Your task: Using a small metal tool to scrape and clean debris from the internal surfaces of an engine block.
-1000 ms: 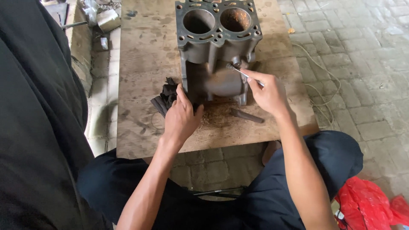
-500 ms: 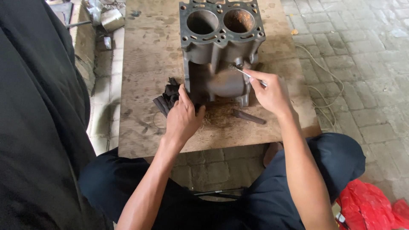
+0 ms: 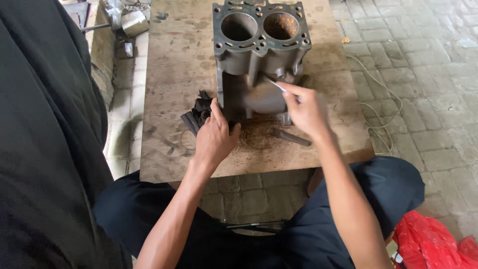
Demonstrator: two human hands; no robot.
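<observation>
A dark grey engine block (image 3: 259,55) with two round bores stands upright on a worn wooden board (image 3: 169,74). My left hand (image 3: 215,137) rests against the block's lower left side, fingers curled on its base. My right hand (image 3: 306,109) pinches a thin light-coloured tool (image 3: 275,84) whose tip touches the block's front face. A small heap of dark parts (image 3: 196,115) lies just left of my left hand. A dark bolt-like rod (image 3: 291,137) lies on the board below my right hand, amid rust-coloured dust.
Black cloth (image 3: 45,134) fills the left side. A red plastic bag (image 3: 428,244) lies at the lower right on the paved ground. A pale cord (image 3: 381,94) trails off the board's right edge. Metal scraps (image 3: 132,22) sit at the upper left.
My right hand has shifted slightly down and left along the block's front with the thin tool. My left hand stays on the block's base.
</observation>
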